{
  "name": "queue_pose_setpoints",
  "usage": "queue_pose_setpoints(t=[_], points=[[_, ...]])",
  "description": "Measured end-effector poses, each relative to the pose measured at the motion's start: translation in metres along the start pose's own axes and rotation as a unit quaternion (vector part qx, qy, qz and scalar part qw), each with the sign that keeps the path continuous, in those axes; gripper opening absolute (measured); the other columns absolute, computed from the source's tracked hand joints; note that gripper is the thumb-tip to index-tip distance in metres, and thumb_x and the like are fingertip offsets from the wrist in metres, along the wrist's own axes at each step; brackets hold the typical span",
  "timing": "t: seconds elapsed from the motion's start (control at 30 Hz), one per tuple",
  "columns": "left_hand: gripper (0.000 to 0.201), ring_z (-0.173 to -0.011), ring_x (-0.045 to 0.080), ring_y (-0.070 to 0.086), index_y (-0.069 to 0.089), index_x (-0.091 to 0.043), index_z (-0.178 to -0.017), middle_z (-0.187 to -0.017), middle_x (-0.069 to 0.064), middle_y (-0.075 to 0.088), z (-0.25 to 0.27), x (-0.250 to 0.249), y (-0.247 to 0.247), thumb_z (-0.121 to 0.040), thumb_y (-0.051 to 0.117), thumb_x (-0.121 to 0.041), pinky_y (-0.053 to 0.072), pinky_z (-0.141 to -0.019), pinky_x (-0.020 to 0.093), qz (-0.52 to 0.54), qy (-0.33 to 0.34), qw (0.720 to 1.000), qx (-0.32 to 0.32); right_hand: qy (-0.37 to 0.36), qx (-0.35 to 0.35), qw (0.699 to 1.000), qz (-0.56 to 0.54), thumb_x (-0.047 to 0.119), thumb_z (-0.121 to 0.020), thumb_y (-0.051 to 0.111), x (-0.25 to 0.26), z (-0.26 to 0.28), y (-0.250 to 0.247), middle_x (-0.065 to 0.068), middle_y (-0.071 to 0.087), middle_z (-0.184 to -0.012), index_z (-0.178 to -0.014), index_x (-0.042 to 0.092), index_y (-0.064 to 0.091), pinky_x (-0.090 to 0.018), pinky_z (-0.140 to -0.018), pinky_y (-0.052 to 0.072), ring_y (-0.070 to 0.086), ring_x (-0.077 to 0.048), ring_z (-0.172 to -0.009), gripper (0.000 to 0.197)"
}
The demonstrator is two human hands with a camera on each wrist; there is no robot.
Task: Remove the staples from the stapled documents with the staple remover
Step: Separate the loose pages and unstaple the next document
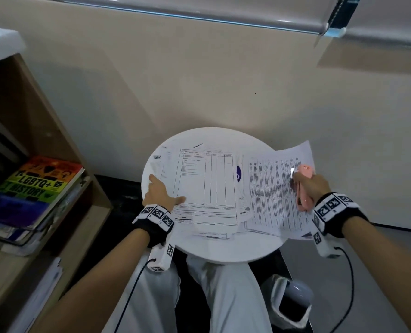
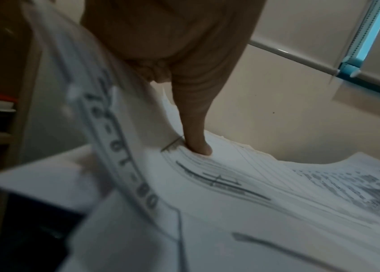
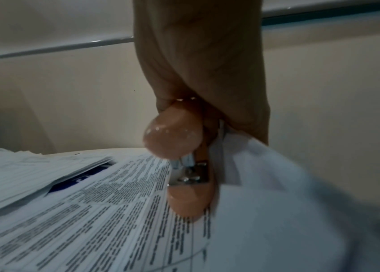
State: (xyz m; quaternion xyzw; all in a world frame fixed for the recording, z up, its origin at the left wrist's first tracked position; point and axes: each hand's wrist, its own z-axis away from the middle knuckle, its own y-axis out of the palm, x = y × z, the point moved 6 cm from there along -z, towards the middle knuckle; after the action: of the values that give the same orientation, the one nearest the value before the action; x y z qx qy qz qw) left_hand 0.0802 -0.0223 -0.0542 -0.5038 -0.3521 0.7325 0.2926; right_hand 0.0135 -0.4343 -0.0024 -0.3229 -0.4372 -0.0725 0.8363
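The left hand (image 1: 160, 195) lay flat on the papers (image 1: 206, 188), one fingertip (image 2: 201, 147) pressed just beside a staple (image 2: 172, 144). The right hand (image 1: 313, 186) gripped the remover (image 1: 301, 186) over another sheaf; best bring its jaws low under the staple, paper pinned

You sit in an office or study corner: printed papers (image 1: 206, 186) cover a small round white table (image 1: 223, 251), beside a wooden shelf (image 1: 55, 131) with books (image 1: 41, 181), under a blind (image 1: 223, 8).
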Motion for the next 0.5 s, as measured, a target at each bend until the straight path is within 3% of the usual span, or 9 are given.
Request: queue_pose_setpoints(t=[0.07, 0.2, 0.27, 0.3, 0.37, 0.4, 0.43, 0.47, 0.5], points=[[0.112, -0.113, 0.04, 0.054, 0.017, -0.003, -0.14, -0.132, 0.019, 0.044, -0.003, 0.01, -0.013, -0.06, 0.087, -0.039, 0.048, -0.089, 0.051, -0.001, 0.01, 0.999, -0.031, -0.016, 0.007, 1.0, 0.003, 0.036, -0.085, 0.065, 0.005, -0.004, 0.013, -0.02, 0.065, -0.102, -0.11, 0.0, 0.058, -0.057, -0.082, 0.054, 0.063, -0.035, -0.083, 0.044], [0.093, -0.114, 0.039, 0.042, 0.032, -0.018, -0.133, -0.128, 0.014, 0.031, -0.007, 0.019, -0.029, -0.06, 0.086, -0.04, 0.045, -0.088, 0.05, -0.067, 0.036, 0.994, -0.079, -0.024, 0.03, 0.999, -0.004, 0.033, -0.087, 0.064, 0.007, -0.009, 0.041, -0.017, 0.064, -0.093, -0.106, 0.0, 0.058, -0.051, -0.076, 0.056, 0.061, -0.031, -0.076, 0.038], [0.073, -0.115, 0.035, 0.037, 0.046, -0.022, -0.125, -0.128, 0.011, 0.031, -0.006, 0.017, -0.029, -0.065, 0.081, -0.046, 0.038, -0.093, 0.044, -0.145, 0.045, 0.983, -0.104, -0.034, 0.033, 0.999, 0.011, 0.041, -0.081, 0.069, 0.009, -0.009, 0.05, -0.019, 0.064, -0.101, -0.107, 0.0, 0.06, -0.053, -0.082, 0.054, 0.061, -0.032, -0.083, 0.05], [0.064, -0.116, 0.033, 0.036, 0.051, -0.021, -0.121, -0.127, 0.01, 0.031, -0.005, 0.016, -0.027, -0.068, 0.078, -0.047, 0.035, -0.095, 0.042, -0.161, 0.045, 0.98, -0.105, -0.043, 0.018, 0.998, 0.045, 0.051, -0.073, 0.072, 0.009, -0.009, 0.053, -0.02, 0.061, -0.114, -0.107, 0.002, 0.062, -0.056, -0.09, 0.05, 0.06, -0.033, -0.095, 0.061], [0.057, -0.118, 0.032, 0.034, 0.055, -0.016, -0.118, -0.128, 0.009, 0.032, -0.005, 0.012, -0.021, -0.072, 0.076, -0.044, 0.032, -0.098, 0.042, -0.155, 0.028, 0.983, -0.089, -0.108, -0.034, 0.98, 0.163, 0.057, -0.07, 0.07, 0.014, -0.006, 0.055, -0.013, 0.037, -0.146, -0.103, 0.012, 0.068, -0.06, -0.112, 0.021, 0.035, -0.032, -0.132, 0.056], [0.059, -0.12, 0.033, 0.033, 0.055, -0.011, -0.117, -0.129, 0.011, 0.032, -0.006, 0.01, -0.019, -0.073, 0.076, -0.044, 0.031, -0.1, 0.043, -0.144, 0.011, 0.986, -0.079, -0.154, -0.066, 0.962, 0.214, 0.053, -0.077, 0.066, 0.019, 0.001, 0.055, -0.008, 0.025, -0.154, -0.1, 0.02, 0.069, -0.058, -0.113, 0.003, 0.018, -0.029, -0.142, 0.04], [0.062, -0.123, 0.034, 0.031, 0.054, -0.006, -0.117, -0.131, 0.013, 0.031, -0.007, 0.01, -0.017, -0.073, 0.075, -0.044, 0.031, -0.102, 0.044, -0.129, -0.012, 0.989, -0.064, -0.192, -0.089, 0.946, 0.244, 0.05, -0.083, 0.061, 0.024, 0.013, 0.054, -0.007, 0.023, -0.155, -0.095, 0.023, 0.07, -0.055, -0.113, -0.004, 0.013, -0.028, -0.145, 0.031], [0.064, -0.126, 0.035, 0.029, 0.053, -0.003, -0.117, -0.133, 0.015, 0.03, -0.007, 0.009, -0.016, -0.074, 0.075, -0.045, 0.03, -0.104, 0.046, -0.116, -0.033, 0.992, -0.046, -0.221, -0.083, 0.937, 0.256, 0.05, -0.085, 0.057, 0.026, 0.02, 0.058, -0.009, 0.033, -0.151, -0.09, 0.023, 0.069, -0.053, -0.114, -0.002, 0.022, -0.028, -0.142, 0.031], [0.064, -0.128, 0.036, 0.028, 0.053, -0.002, -0.117, -0.135, 0.017, 0.029, -0.008, 0.009, -0.014, -0.075, 0.073, -0.045, 0.029, -0.105, 0.047, -0.106, -0.047, 0.993, -0.031, -0.221, -0.042, 0.943, 0.244, 0.051, -0.086, 0.055, 0.026, 0.032, 0.063, -0.011, 0.051, -0.136, -0.086, 0.02, 0.068, -0.052, -0.115, 0.007, 0.043, -0.028, -0.129, 0.034]])
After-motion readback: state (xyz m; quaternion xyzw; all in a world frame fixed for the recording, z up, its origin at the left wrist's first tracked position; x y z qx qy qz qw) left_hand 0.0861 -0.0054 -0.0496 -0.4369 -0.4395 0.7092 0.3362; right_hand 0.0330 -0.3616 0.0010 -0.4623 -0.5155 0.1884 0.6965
